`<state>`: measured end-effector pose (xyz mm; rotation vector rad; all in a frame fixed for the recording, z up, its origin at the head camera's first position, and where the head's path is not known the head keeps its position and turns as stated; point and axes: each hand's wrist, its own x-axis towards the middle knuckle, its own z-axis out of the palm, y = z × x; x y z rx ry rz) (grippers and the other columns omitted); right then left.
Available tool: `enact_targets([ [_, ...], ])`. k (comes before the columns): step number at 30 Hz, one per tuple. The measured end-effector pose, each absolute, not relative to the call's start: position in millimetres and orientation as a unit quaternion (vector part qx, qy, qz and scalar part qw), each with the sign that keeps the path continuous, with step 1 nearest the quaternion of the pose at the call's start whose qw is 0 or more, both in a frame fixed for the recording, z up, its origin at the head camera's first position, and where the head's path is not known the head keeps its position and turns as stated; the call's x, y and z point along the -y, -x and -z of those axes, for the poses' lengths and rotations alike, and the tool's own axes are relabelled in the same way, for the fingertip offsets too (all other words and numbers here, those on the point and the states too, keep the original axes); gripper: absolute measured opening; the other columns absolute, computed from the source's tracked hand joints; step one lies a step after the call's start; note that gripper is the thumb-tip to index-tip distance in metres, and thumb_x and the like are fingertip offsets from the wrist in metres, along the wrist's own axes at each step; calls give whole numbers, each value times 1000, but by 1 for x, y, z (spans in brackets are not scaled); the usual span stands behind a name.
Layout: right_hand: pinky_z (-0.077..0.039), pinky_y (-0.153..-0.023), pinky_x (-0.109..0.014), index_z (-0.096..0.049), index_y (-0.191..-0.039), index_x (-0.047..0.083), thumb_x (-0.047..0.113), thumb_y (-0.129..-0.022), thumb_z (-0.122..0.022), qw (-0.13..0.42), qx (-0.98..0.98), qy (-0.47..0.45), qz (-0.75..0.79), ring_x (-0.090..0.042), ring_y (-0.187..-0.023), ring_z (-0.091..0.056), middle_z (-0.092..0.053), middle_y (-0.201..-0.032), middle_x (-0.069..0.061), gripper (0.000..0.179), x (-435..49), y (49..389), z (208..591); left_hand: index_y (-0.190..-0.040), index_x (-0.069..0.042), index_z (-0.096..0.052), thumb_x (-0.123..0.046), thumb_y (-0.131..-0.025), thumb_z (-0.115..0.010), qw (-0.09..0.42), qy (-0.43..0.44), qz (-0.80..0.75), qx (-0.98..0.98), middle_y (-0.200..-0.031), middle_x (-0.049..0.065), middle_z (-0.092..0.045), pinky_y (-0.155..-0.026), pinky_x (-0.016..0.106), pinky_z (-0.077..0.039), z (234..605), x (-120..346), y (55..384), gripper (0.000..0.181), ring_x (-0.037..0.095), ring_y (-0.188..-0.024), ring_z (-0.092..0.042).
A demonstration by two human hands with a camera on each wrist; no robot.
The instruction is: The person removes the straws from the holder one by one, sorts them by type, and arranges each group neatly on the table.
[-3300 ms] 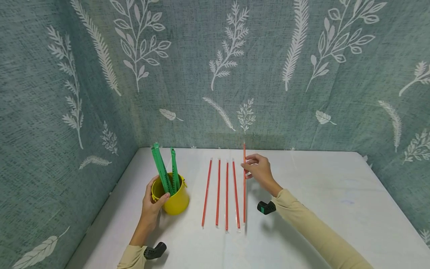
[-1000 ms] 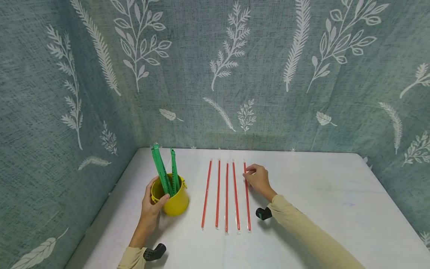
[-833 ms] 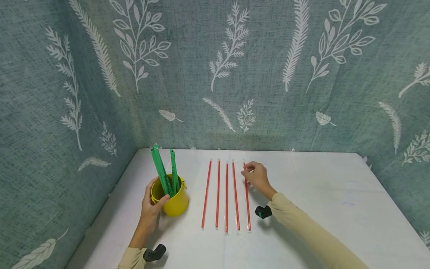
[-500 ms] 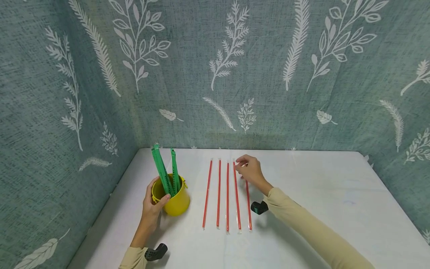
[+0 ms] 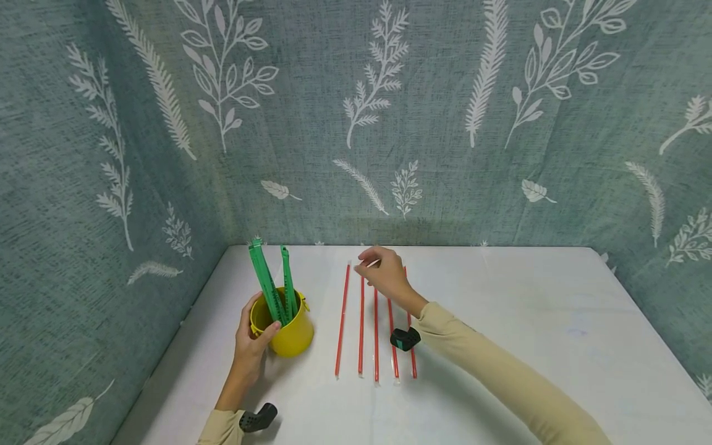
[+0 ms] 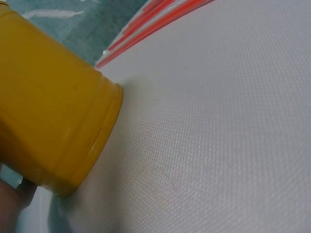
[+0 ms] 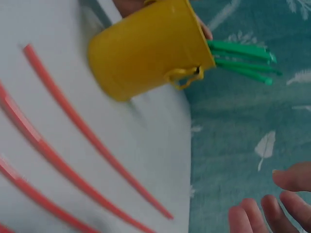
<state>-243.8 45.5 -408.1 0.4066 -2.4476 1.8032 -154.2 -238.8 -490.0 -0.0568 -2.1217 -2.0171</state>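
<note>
My left hand (image 5: 251,346) grips a yellow bucket (image 5: 295,337) at the table's left, fingers around its far side and thumb at the rim. Several long green sticks in printed wrappers (image 5: 266,278) stand in it, leaning left; their kind is unclear. Several red straws (image 5: 342,321) in clear wrappers lie side by side, pointing away from me. Over the far ends of the row is my right hand (image 5: 385,273), holding nothing; its forearm partly hides the straws on the right. In the right wrist view, this hand's fingers (image 7: 274,213) are spread, apart from the straws.
A white table (image 5: 500,346) carries everything. Green leaf-patterned cloth (image 5: 311,123) hangs behind the table and along its left side. A black device sits on each wrist, the right one (image 5: 405,339) above the straws.
My right hand has laid a red straw at the right end of the row, let go of it, and moved left over the other straws. The left hand stays on the bucket.
</note>
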Motion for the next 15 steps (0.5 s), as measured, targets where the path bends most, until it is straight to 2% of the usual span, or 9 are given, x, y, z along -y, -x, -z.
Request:
enact_targets([
  [6,-53,-62,-28,-64,-100,5,11,-84,-71,29,791,-159,-591,-17,-72,-63,-64,-92,-7,18,-26,243,402,-147,-18,-27,-4,-88,-59,108,15,683,722,-133,2,-38,-91,14,-42,491,239,153,69,19,-117,-39],
  [15,-53,-69,-28,-64,-103,6,14,-85,-71,17,776,-187,-602,-23,-84,-65,-65,-99,-10,21,0,240,391,-147,-19,-27,-5,-88,-59,107,15,681,725,-133,1,-38,-91,14,-42,490,239,154,69,19,-117,-39],
])
